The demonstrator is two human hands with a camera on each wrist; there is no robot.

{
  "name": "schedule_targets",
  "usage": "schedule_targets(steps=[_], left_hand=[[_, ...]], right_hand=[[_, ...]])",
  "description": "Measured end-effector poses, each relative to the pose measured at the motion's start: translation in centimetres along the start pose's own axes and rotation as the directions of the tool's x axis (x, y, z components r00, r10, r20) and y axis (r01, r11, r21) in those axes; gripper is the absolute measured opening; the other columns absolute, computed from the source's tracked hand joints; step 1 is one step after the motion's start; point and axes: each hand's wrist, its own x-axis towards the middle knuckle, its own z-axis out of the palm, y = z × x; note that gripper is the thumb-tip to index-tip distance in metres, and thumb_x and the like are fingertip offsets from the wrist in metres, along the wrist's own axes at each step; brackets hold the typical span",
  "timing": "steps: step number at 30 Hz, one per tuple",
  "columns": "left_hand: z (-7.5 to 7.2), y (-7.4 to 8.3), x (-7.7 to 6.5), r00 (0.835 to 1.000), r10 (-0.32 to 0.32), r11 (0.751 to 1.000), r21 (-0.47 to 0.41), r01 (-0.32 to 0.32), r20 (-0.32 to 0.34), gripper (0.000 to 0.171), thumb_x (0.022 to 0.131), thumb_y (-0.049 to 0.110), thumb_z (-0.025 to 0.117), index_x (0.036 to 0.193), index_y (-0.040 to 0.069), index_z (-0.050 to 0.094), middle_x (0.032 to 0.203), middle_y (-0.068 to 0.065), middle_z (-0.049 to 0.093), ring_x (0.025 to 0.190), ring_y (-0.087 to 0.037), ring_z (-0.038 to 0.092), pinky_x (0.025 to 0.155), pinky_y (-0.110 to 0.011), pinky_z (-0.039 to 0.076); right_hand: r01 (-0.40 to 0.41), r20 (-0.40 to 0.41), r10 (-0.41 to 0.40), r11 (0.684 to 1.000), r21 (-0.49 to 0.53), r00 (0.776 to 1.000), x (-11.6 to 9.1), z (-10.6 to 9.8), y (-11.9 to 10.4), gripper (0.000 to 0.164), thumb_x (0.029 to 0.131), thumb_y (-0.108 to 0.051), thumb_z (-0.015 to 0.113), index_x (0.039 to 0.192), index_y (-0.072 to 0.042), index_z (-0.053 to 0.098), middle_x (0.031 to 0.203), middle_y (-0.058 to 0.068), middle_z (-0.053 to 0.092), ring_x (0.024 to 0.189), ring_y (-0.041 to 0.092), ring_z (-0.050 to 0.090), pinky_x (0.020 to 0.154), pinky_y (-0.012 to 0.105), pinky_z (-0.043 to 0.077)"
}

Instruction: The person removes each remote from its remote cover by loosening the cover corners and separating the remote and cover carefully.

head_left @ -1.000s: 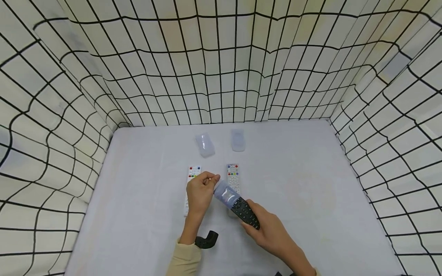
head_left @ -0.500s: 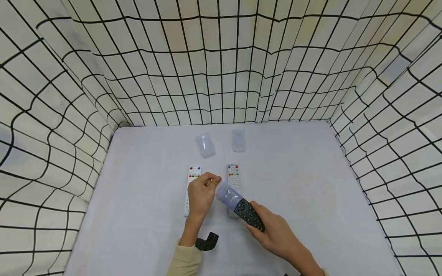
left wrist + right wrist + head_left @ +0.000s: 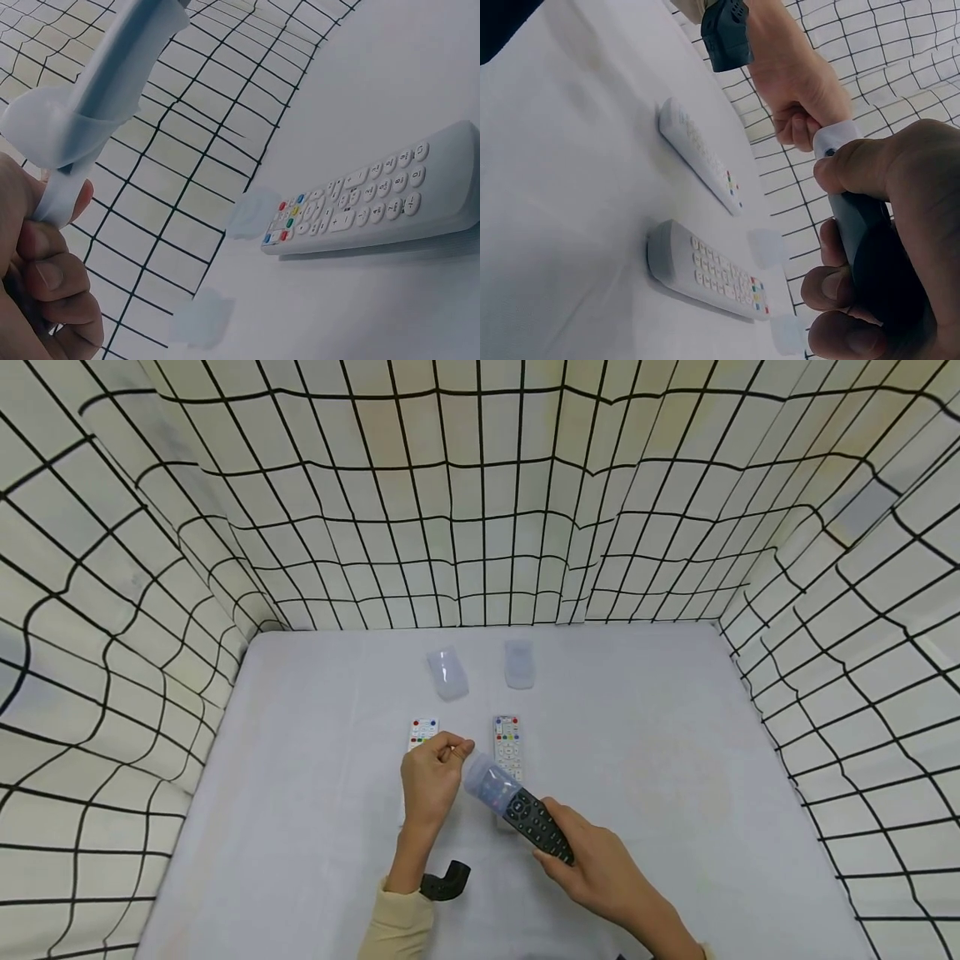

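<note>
My right hand (image 3: 600, 868) grips the lower part of a black remote control (image 3: 538, 828), held tilted above the table. Over the remote's top end sits a translucent plastic sleeve (image 3: 491, 783). Thumb and fingers of my left hand (image 3: 433, 781) pinch the sleeve's end, seen as a stretched strip (image 3: 58, 201) in the left wrist view. Beneath the hands lie two white remotes: one (image 3: 507, 747) partly behind the black remote, the other (image 3: 423, 728) mostly hidden by my left hand.
Two more translucent sleeves (image 3: 447, 674) lie farther back on the white-covered table (image 3: 322, 718). White walls with a black grid (image 3: 480, 510) stand at the back and both sides. A black strap piece (image 3: 446, 882) sits on my left wrist.
My right hand and the black remote have shifted slightly right, and a little more of the remote shows below the sleeve. My left hand has moved slightly left since half a second ago.
</note>
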Motion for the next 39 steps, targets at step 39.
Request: schedule_targets(steps=[39], left_hand=[[-1.5,-0.1,0.9,0.996,0.032,0.999,0.025,-0.030,-0.088,0.013,0.090,0.016,0.082,0.080,0.008,0.080,0.049,0.005,0.041,0.044,-0.007,0.033,0.045,-0.023,0.025]], right_hand=[[0.027,0.018,-0.027,1.000,-0.009,0.999,0.4,0.0,-0.1,0.061,0.095,-0.030,0.076,0.148,-0.010,0.052,0.130,0.006,0.071,0.091,0.005,0.066,0.071,0.022,0.055]])
